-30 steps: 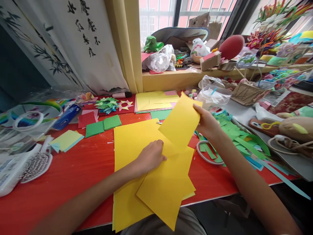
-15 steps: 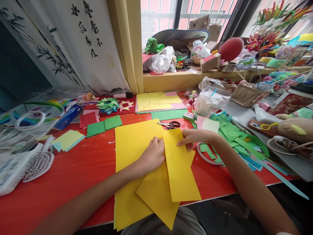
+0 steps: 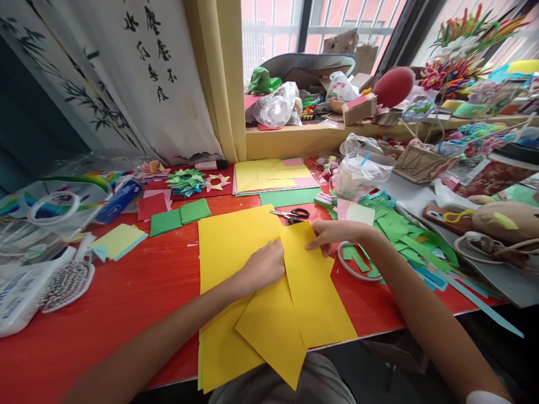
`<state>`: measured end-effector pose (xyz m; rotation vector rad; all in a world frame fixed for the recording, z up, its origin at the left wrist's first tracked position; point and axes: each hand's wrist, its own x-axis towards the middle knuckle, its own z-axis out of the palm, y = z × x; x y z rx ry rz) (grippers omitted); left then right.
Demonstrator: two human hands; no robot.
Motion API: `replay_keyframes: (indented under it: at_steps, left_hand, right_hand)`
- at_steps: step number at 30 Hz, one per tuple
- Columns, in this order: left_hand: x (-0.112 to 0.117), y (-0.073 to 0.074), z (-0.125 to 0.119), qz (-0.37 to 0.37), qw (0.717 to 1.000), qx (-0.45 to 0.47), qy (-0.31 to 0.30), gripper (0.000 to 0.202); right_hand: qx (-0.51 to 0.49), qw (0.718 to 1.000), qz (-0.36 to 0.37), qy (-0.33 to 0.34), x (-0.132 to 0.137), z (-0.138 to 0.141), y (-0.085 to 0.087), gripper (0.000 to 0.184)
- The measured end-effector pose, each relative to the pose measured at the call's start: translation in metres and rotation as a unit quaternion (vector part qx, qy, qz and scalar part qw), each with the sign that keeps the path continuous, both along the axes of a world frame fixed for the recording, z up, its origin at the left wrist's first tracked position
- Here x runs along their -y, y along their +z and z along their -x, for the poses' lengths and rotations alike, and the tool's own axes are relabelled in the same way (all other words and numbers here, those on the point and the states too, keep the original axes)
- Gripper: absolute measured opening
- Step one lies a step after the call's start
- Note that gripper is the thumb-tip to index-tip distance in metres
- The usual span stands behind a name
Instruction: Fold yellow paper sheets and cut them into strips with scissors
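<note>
Several yellow paper sheets (image 3: 229, 241) lie on the red table at its front edge, some hanging over it. My left hand (image 3: 266, 265) is closed on the inner edge of a folded yellow sheet (image 3: 275, 320) above the stack. My right hand (image 3: 334, 233) pinches the upper right edge of the yellow paper piece (image 3: 315, 297), thumb in front and the other fingers partly hidden behind. That piece slants down to the right, and its upper left edge touches my left hand. Just beyond the paper, scissors (image 3: 295, 214) with black handles lie partly covered by it.
Green paper scraps (image 3: 396, 230) and a white ring (image 3: 357, 275) lie to the right. Green folded papers (image 3: 166, 222), pale squares (image 3: 120, 241) and a hairbrush (image 3: 69, 286) are on the left. Further back are a paper stack (image 3: 265, 174) and a plastic bag (image 3: 362, 174).
The lower end of the yellow piece under my right hand has swung to the right, widening across the table edge. Both hands stay almost in place.
</note>
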<state>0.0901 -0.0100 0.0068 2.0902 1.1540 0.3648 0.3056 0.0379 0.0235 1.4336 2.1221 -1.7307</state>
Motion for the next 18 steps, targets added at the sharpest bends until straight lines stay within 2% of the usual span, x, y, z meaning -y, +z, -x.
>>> replay_keyframes:
  at_steps: [2, 4, 8, 10, 15, 18]
  left_hand:
    - [-0.008, -0.002, 0.002, 0.065, 0.994, 0.084, 0.029, 0.009]
    - [-0.02, -0.004, 0.006, 0.097, 0.984, 0.13, 0.072, 0.008]
    - [-0.046, -0.008, 0.019, 0.077, 0.964, 0.199, 0.16, 0.009]
    - [-0.053, -0.013, 0.026, 0.081, 0.949, 0.24, 0.187, 0.013]
    - [-0.052, -0.028, 0.031, 0.131, 0.926, 0.302, 0.186, 0.014]
    - [-0.049, -0.032, 0.027, 0.152, 0.92, 0.318, 0.172, 0.016]
  right_hand:
    - [-0.007, 1.0, -0.013, -0.019, -0.001, 0.0, 0.001, 0.029]
    - [-0.037, 0.996, -0.052, -0.063, -0.002, 0.0, 0.001, 0.029]
    - [-0.113, 0.964, -0.166, -0.177, -0.007, 0.002, -0.001, 0.029]
    - [-0.134, 0.949, -0.186, -0.215, -0.009, 0.006, -0.005, 0.03]
    - [-0.142, 0.939, -0.202, -0.24, -0.013, 0.022, -0.025, 0.027]
    - [-0.13, 0.933, -0.23, -0.244, -0.015, 0.027, -0.037, 0.026]
